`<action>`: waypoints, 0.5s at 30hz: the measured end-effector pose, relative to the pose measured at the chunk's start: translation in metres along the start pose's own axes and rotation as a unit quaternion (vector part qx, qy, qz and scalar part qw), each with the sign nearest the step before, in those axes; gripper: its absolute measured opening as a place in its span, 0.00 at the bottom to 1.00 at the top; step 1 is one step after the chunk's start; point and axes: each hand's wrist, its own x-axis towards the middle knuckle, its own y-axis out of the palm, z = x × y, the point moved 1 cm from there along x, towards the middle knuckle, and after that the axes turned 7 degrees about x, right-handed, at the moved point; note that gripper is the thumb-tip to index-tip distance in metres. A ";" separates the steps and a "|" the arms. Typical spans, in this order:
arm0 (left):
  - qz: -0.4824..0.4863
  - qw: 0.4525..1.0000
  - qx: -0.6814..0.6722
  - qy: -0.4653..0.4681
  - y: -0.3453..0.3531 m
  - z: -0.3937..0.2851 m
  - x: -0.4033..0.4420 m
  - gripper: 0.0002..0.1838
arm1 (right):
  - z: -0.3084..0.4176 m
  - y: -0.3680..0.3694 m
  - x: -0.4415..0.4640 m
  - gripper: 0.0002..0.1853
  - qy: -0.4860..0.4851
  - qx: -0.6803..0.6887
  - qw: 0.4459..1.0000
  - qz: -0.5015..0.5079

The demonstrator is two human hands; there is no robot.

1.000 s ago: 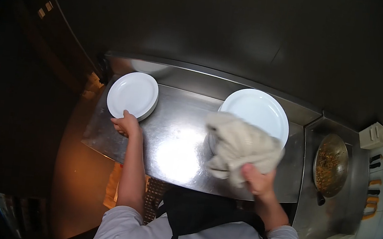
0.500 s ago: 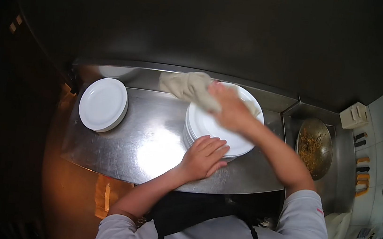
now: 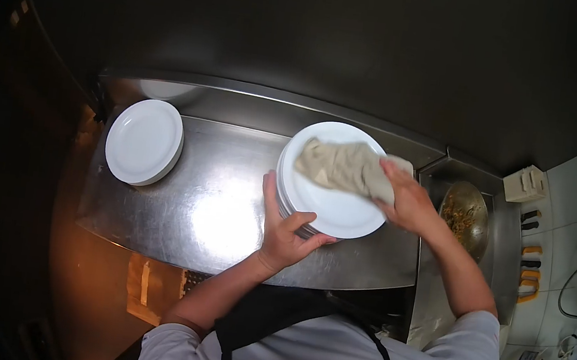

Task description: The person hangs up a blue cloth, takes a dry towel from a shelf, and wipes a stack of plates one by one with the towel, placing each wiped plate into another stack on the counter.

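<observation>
Our right hand grasps a crumpled beige cloth that lies across the top of a tall stack of round white plates. Our left hand grips the near left side of that stack — fingers spread around the rims, one fingertip over the top plate's edge. The tall stack stands toward the right part of the shiny steel counter, close to its back edge. A second stack of round white plates sits at the counter's back left corner, well apart from both hands. Beyond the counter's right edge rests a round metal pan with food in it.
</observation>
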 end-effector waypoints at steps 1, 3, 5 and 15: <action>0.046 0.998 -0.035 -0.028 0.004 0.005 -0.006 0.30 | -0.013 0.000 0.012 0.46 0.031 -0.034 0.998 -0.040; 0.060 0.998 -0.019 -0.023 0.007 0.014 -0.008 0.35 | -0.015 0.013 0.051 0.47 -0.007 -0.123 0.989 -0.086; 0.046 0.997 -0.043 -0.047 0.012 0.019 -0.015 0.43 | 0.004 0.032 0.092 0.47 -0.038 -0.018 0.988 -0.145; -0.007 0.997 -0.064 -0.048 0.019 0.014 -0.021 0.58 | 0.056 0.029 -0.027 0.30 -0.142 0.168 0.975 0.028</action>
